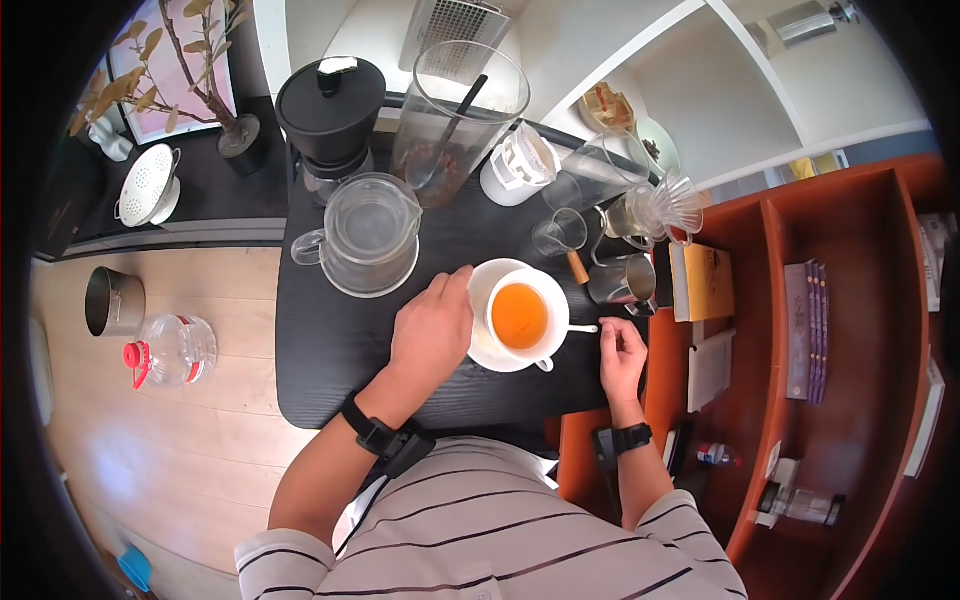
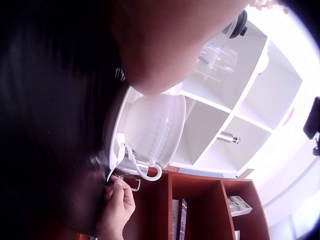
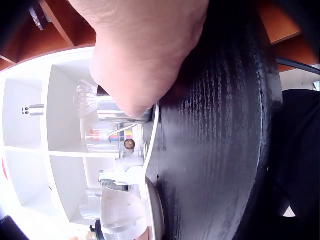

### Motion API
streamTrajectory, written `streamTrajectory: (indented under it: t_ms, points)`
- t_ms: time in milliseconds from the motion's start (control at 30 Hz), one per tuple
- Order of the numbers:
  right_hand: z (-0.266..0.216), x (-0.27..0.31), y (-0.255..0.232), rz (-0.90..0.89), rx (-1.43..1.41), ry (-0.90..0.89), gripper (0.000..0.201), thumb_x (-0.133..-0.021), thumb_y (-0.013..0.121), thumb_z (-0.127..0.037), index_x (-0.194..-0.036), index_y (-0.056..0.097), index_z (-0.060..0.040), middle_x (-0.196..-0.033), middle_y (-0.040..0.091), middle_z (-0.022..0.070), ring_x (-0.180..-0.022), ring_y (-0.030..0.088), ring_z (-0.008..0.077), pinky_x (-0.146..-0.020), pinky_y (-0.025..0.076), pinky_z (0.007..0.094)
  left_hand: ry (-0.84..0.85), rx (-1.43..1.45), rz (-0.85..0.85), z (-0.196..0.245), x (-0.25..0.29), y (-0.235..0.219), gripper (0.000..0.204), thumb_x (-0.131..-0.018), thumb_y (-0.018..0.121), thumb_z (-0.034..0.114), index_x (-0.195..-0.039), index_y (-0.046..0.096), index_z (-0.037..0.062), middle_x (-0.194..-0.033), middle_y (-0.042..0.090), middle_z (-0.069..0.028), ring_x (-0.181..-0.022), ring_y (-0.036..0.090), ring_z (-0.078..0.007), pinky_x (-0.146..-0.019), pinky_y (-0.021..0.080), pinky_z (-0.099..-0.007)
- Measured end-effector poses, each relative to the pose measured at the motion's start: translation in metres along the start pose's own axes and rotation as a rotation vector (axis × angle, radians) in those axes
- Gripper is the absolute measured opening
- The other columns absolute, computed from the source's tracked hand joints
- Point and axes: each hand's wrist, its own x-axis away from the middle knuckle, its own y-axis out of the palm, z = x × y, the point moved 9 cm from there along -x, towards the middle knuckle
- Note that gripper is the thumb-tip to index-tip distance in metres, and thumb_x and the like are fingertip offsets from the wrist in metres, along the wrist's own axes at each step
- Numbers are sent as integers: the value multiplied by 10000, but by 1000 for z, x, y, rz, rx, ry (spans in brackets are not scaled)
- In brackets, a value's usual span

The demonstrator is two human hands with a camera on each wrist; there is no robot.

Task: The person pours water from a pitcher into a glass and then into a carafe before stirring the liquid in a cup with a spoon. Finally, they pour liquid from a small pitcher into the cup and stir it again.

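Observation:
A white cup (image 1: 519, 316) of amber liquid stands on a white saucer (image 1: 481, 346) near the front of the black table. My left hand (image 1: 432, 326) holds the saucer's left rim, close beside the cup; its thumb is hidden from above. From the right side of the saucer sticks out the handle of a white spoon (image 1: 583, 328). My right hand (image 1: 624, 356) pinches the end of that handle between thumb and fingers, low over the tabletop. The left wrist view shows the cup's handle (image 2: 152, 172) above the spoon. The spoon's bowl end is hidden behind the cup.
A glass pitcher (image 1: 370, 235) stands left of the cup, before a black-lidded grinder (image 1: 330, 105) and a tall glass container (image 1: 410, 150). Behind the cup are a small wooden-handled glass (image 1: 560, 233) and a metal jug (image 1: 622, 280). A reddish-brown shelf (image 1: 745, 330) borders the right.

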Motion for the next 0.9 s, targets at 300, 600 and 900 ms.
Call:
streamTrajectory:
  t_ms: [300, 600, 900]
  points:
    - [6, 1, -1, 14, -22, 20, 107, -1040, 674, -64, -1059, 745, 14, -888, 686, 48, -739, 628, 93, -694, 515, 257, 3, -8, -5, 0, -1, 0, 315, -1018, 591, 82, -1324, 641, 29, -1076, 709, -170, -898, 718, -385, -786, 583, -474]
    - [0, -1, -1, 10, -58, 18, 96, -1032, 686, -53, -1057, 746, 18, -880, 688, 47, -704, 612, 76, -657, 502, 252, 39, -23, 21, 4, -3, -1, 318, -998, 617, 72, -1310, 644, 20, -1069, 717, -158, -894, 725, -375, -777, 596, -462]
    - [-6, -3, -1, 27, -80, -26, 86, -1013, 699, -48, -1050, 742, 17, -834, 661, 60, -662, 591, 91, -627, 492, 266, -1, 7, 22, 5, -4, -3, 291, -1001, 609, 57, -1284, 672, 35, -1068, 731, -171, -890, 724, -389, -770, 585, -468]
